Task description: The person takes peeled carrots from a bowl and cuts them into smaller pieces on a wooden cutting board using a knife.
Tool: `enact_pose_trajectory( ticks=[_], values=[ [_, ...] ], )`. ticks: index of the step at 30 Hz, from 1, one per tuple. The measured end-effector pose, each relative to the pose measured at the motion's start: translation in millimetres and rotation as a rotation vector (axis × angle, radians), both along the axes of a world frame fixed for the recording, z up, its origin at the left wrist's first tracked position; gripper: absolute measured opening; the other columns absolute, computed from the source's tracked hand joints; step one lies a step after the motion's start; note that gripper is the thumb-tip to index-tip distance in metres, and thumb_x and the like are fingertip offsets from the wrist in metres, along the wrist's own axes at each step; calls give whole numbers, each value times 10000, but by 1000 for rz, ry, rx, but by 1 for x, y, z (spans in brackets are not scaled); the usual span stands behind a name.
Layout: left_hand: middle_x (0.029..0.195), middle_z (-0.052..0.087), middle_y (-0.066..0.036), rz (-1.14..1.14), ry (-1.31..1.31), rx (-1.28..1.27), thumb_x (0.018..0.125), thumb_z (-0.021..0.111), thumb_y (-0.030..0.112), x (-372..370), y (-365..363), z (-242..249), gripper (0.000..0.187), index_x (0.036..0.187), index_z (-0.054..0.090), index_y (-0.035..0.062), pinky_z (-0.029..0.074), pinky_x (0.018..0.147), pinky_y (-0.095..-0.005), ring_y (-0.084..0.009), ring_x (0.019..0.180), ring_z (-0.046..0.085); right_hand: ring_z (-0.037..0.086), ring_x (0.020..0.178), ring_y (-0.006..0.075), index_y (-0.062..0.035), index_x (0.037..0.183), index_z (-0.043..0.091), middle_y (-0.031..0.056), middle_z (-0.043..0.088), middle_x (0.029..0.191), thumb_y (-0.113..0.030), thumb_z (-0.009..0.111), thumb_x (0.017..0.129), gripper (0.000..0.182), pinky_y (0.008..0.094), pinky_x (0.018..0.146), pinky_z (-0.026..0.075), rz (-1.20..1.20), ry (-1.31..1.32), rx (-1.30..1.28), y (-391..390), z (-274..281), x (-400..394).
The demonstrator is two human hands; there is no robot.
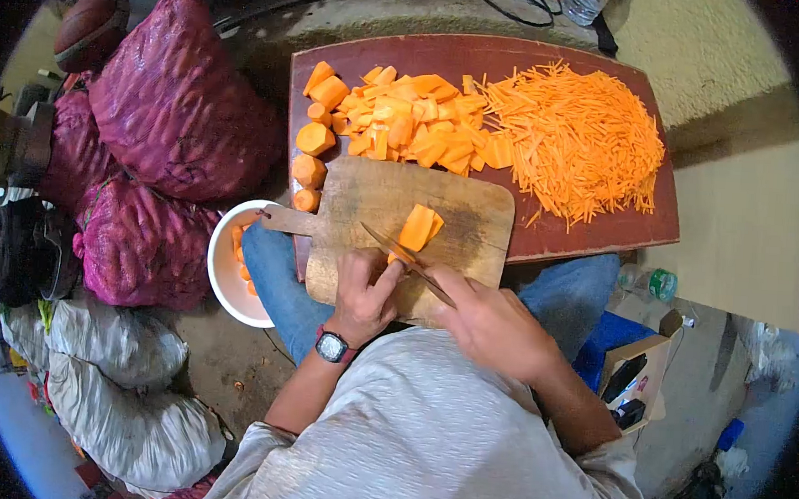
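My right hand (495,329) is wrapped around the handle of a knife (384,239), whose blade points up and to the left over the wooden cutting board (471,199). At the blade's near side, my left hand (362,288) is closed, its fingertips pinching a piece of carrot (399,257). Just beyond the blade lie a few thick carrot slices (418,227), overlapping one another. A watch with a dark red strap (330,345) is on my left wrist. The board rests across my lap and the near edge of a red-brown tabletop (601,247).
Behind the board sit a heap of carrot slices (417,113), a large pile of carrot shreds (580,142) and several carrot chunks (315,139). A white bowl (224,280) holding carrot pieces stands left of my knee. Full purple mesh sacks (175,99) crowd the left; an open cardboard box (652,379) is at right.
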State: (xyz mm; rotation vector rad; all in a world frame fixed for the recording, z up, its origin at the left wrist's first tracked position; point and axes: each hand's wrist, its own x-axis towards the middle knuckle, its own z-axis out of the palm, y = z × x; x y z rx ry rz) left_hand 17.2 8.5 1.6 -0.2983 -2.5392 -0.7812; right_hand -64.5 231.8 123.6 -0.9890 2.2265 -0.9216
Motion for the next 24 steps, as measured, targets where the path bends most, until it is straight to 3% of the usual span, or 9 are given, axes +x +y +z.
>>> enact_pose_trajectory(
  ticks=[4,6,7,9,16,21,24],
  values=[
    [1151,598,-195,-42,-7,6,657,769,15,1,-3,-3,577,1230,703,-2,462,846,-508,-387,1041,601,699,1042,522,-45,1453,491,299,709,1197,-153,637,1037,454,595,828,585,-42,-123,249,14,26,12],
    [1170,595,-191,-55,-13,11,647,789,38,1,-3,0,596,1235,701,1,462,879,-524,-387,1065,598,724,830,507,-14,1426,433,286,719,968,-188,571,1078,413,604,697,600,1,-116,157,22,31,15],
    [1170,595,-191,-53,-14,13,647,789,38,1,-4,-2,596,1235,701,1,462,879,-524,-387,1065,598,724,830,507,-14,1426,433,286,719,968,-188,571,1078,413,604,697,600,3,-117,159,22,35,16],
    [1172,591,-193,-62,26,0,628,801,60,1,-5,-7,622,1240,700,4,459,894,-539,-393,1064,598,693,1070,517,-50,1444,482,295,705,1210,-151,631,1036,446,588,842,586,-54,-237,270,21,40,17],
    [1177,575,-196,-71,33,17,598,805,73,3,-5,-9,646,1231,696,12,457,899,-550,-401,1076,596,693,1061,516,-39,1427,467,291,705,1180,-133,622,1038,429,589,831,584,-12,-160,214,3,18,13],
    [1159,576,-175,-53,92,16,655,797,50,-1,-4,-14,567,1212,693,31,450,886,-542,-374,1038,613,687,1074,522,-34,1439,477,310,702,1144,-135,616,1044,431,595,843,576,17,-176,323,-19,-18,-7],
    [1154,587,-165,-28,85,3,680,785,31,-1,-2,-11,537,1209,694,37,444,888,-535,-356,1020,623,682,1072,532,-42,1443,491,328,698,1142,-137,621,1043,431,604,847,566,-2,-138,211,-13,-32,-6]
  ],
)
